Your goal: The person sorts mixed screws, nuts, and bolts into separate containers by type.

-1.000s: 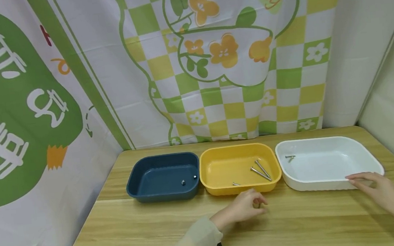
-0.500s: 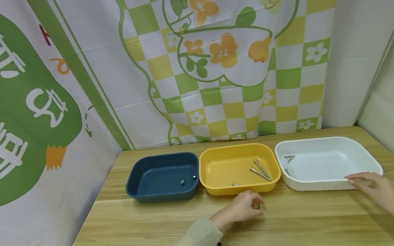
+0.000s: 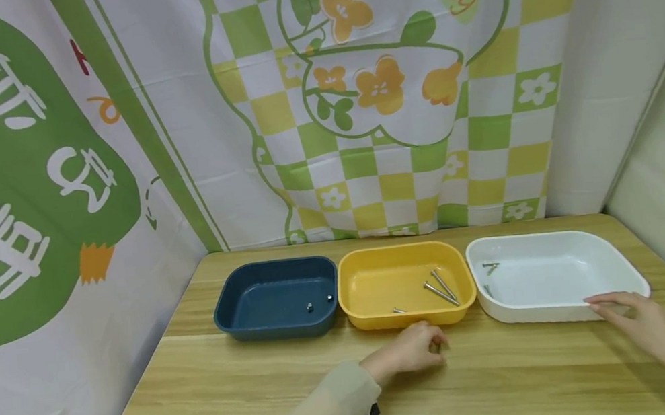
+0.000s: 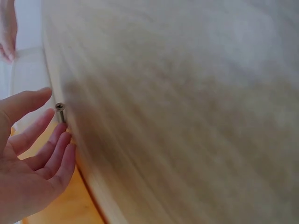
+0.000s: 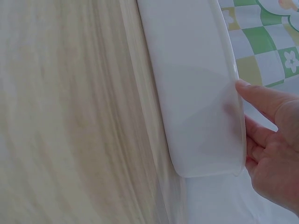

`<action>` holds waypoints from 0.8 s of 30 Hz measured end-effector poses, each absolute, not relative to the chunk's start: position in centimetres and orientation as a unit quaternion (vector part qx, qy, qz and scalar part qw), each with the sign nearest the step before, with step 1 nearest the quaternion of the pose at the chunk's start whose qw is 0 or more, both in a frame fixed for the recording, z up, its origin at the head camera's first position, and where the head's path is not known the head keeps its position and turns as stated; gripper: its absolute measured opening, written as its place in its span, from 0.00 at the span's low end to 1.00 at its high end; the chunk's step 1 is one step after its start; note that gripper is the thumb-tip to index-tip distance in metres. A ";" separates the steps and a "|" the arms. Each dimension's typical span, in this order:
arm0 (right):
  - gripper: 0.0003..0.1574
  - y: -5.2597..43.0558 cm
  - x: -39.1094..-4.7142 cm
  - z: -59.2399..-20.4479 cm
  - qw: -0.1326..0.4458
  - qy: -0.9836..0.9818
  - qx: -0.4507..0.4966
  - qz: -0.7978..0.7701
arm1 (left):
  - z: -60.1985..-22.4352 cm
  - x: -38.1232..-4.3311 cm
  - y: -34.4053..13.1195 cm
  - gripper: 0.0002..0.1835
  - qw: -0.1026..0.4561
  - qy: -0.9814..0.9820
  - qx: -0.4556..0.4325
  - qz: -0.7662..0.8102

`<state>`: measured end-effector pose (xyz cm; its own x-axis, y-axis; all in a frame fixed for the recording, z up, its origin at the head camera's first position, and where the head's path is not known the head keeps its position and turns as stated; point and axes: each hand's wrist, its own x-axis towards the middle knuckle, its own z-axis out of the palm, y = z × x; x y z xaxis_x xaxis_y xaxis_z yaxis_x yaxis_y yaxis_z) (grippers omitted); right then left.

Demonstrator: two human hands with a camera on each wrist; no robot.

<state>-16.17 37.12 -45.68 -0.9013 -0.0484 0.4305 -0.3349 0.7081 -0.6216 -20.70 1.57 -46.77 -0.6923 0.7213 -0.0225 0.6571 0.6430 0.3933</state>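
My left hand (image 3: 417,347) is just in front of the yellow tray (image 3: 355,310), fingers curled. In the left wrist view, a short cross-head screw (image 4: 60,111) sits at its fingertips, its lower end hidden by a finger; the thumb tip looks slightly apart from it. At the right, my right hand (image 3: 642,317) pinches the near rim of the white tray (image 3: 562,312). The right wrist view shows the thumb on that rim and the other fingers partly behind the wall. Small screws (image 3: 489,265) lie at the white tray's left end.
Two long bolts (image 3: 441,291) and a small screw (image 3: 399,310) lie in the yellow tray. To its left, a dark blue tray (image 3: 278,331) holds two small nuts (image 3: 310,307). All three trays stand in a row on the wooden table (image 3: 254,391), with a patterned curtain (image 3: 394,187) behind.
A small screw now shows against the white tray's left wall, where none was visible a second ago. My left hand barely shifts; my right hand stays on the rim.
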 end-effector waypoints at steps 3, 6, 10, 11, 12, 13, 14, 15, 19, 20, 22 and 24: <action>0.07 37.1 -16.1 -45.5 0.193 -0.905 0.103 0.364 | -47.0 -20.6 1.9 0.12 0.076 0.904 0.391 0.156; 0.07 37.1 -16.0 -45.5 0.191 -0.905 0.103 0.366 | -47.1 -20.6 2.1 0.10 0.065 0.905 0.396 0.141; 0.07 37.0 -16.0 -45.5 0.191 -0.904 0.101 0.368 | -47.1 -20.6 2.3 0.09 0.061 0.904 0.397 0.146; 0.07 37.0 -16.0 -45.5 0.191 -0.904 0.101 0.369 | -47.1 -20.6 2.3 0.08 0.061 0.904 0.396 0.149; 0.07 37.0 -16.0 -45.5 0.188 -0.905 0.099 0.369 | -47.2 -20.6 2.3 0.08 0.061 0.904 0.396 0.153; 0.07 37.1 -16.0 -45.5 0.187 -0.906 0.097 0.368 | -47.2 -20.6 2.3 0.08 0.061 0.903 0.394 0.157; 0.08 37.1 -16.1 -45.5 0.185 -0.906 0.096 0.368 | -47.3 -20.6 2.3 0.07 0.060 0.903 0.394 0.161; 0.08 37.1 -16.1 -45.5 0.181 -0.906 0.094 0.370 | -47.3 -20.6 2.3 0.07 0.060 0.903 0.393 0.162; 0.08 37.1 -16.1 -45.6 0.182 -0.906 0.094 0.370 | -47.3 -20.6 2.2 0.07 0.063 0.901 0.392 0.176; 0.08 37.1 -16.1 -45.5 0.183 -0.905 0.095 0.372 | -47.3 -20.6 2.2 0.07 0.064 0.900 0.391 0.179; 0.08 37.1 -16.1 -45.5 0.187 -0.904 0.096 0.373 | -47.3 -20.6 2.2 0.08 0.066 0.899 0.391 0.186; 0.08 37.1 -16.1 -45.5 0.187 -0.903 0.096 0.375 | -47.4 -20.7 2.2 0.09 0.064 0.898 0.393 0.188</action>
